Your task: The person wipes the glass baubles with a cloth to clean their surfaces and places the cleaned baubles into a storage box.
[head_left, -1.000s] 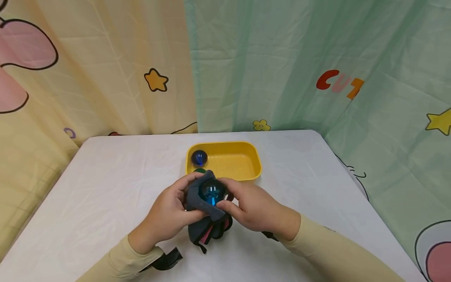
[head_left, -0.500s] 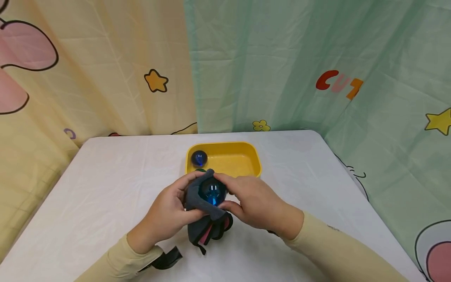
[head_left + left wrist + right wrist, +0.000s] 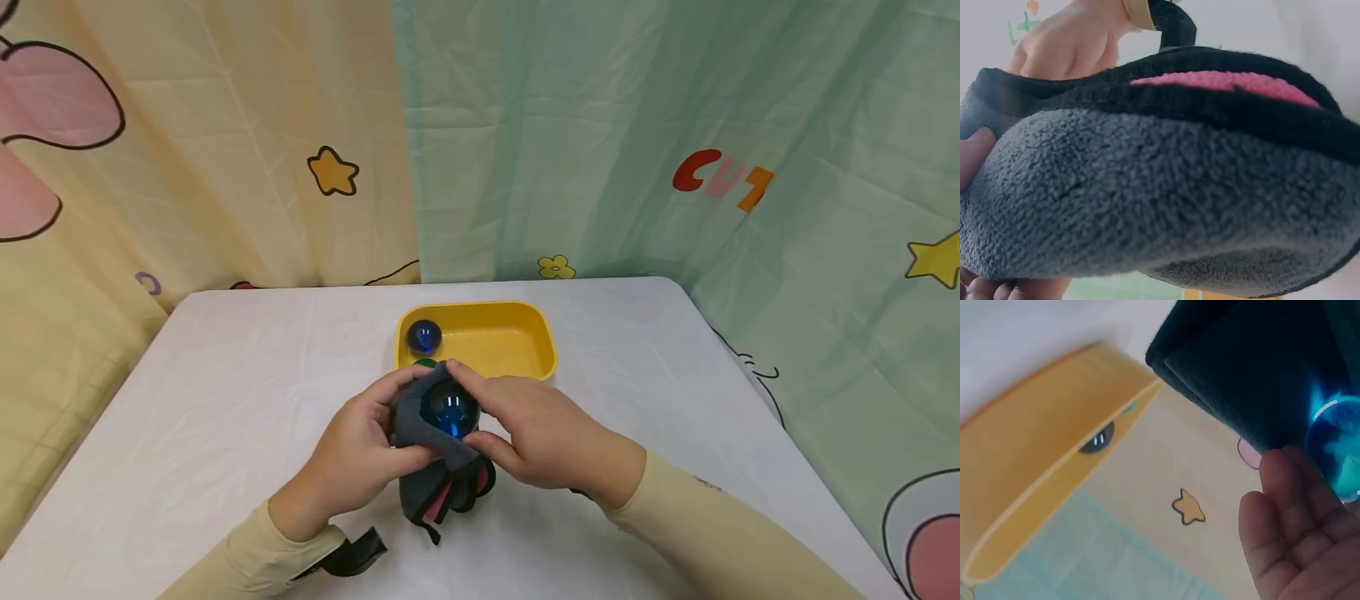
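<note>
In the head view, a clear blue glass ball sits in the fold of a grey fleece cloth with black edging and pink inner layers. My left hand grips the cloth from the left, thumb in front and fingers behind. From the right, my right hand spans the ball, its index finger at the cloth's upper edge and its thumb at the ball's lower right. Close up in the left wrist view, the fleece fills the frame. The right wrist view has the fingers beside the shiny ball.
Just behind the hands stands a yellow tray with a dark blue ball and a partly hidden green ball. A black strap hangs by the left wrist. Printed curtains border the white table.
My right hand has shifted slightly, its index finger moving up and left onto the cloth's top edge. The left hand keeps its grip on the cloth in nearly the same place.
</note>
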The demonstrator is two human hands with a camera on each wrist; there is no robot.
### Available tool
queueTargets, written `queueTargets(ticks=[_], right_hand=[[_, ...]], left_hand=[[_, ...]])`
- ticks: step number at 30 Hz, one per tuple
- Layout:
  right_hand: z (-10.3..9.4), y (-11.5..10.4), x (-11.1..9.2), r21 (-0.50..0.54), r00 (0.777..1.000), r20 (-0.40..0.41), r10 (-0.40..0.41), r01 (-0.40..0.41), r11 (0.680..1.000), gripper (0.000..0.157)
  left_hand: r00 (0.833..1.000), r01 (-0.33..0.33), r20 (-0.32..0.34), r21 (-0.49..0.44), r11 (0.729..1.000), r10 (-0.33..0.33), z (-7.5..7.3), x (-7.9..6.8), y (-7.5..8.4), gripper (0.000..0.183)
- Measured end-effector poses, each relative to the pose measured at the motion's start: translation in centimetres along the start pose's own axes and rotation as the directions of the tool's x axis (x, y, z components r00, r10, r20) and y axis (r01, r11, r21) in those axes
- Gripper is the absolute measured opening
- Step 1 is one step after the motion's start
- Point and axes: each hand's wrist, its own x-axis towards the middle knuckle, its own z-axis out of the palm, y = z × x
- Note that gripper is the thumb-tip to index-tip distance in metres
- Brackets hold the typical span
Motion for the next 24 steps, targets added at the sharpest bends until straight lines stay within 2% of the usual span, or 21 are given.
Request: queueTargets(ticks=[2, 4, 6, 8, 10, 13, 17, 21, 24], right_hand=[[-0.1, 0.3, 0.0, -0.095, 0.993, -0.069, -0.098, 0.091, 0.991, 0.076], [-0.1, 0.4, 0.1, -0.175, 0.978, -0.130, -0.162, 0.138, 0.975, 0.073], [-0.1, 0.4, 0.2, -0.229, 0.967, -0.170, -0.190, 0.149, 0.962, 0.070], [-0.1, 0.2, 0.1, -0.240, 0.965, -0.183, -0.187, 0.141, 0.960, 0.069], [-0.1, 0.1, 0.1, -0.198, 0.976, -0.170, -0.138, 0.103, 0.975, 0.068], [0.0, -0.4, 0.0, -0.016, 0.993, -0.114, 0.004, -0.006, 1.000, 0.066], [0.4, -0.8, 0.0, 0.197, 0.984, -0.038, 0.172, -0.162, 0.967, 0.057], [0.8, -0.8, -0.1, 0.268, 0.974, -0.006, 0.225, -0.215, 0.939, 0.045], [0.9, -0.8, 0.0, 0.297, 0.971, 0.016, 0.239, -0.233, 0.926, 0.044]], left_hand=[[1.000, 0.006, -0.004, -0.009, 1.000, -0.006, -0.1, 0.0, 0.1, 0.070], [1.000, 0.018, -0.009, -0.013, 1.000, -0.018, -0.2, 0.0, 0.2, 0.071], [1.000, 0.019, -0.006, -0.014, 1.000, -0.019, -0.2, 0.0, 0.2, 0.070], [1.000, 0.018, 0.001, -0.018, 1.000, -0.018, -0.1, 0.1, 0.4, 0.069], [1.000, 0.018, 0.004, -0.008, 1.000, -0.018, -0.1, 0.1, 0.4, 0.069], [1.000, 0.026, 0.010, 0.017, 1.000, -0.026, 0.0, 0.1, 0.5, 0.069], [0.999, 0.037, 0.009, 0.058, 0.998, -0.037, 0.2, 0.0, 0.5, 0.070], [0.999, 0.044, 0.002, 0.063, 0.997, -0.044, 0.4, 0.0, 0.4, 0.069], [0.999, 0.033, -0.004, 0.048, 0.998, -0.033, 0.4, 0.0, 0.3, 0.069]])
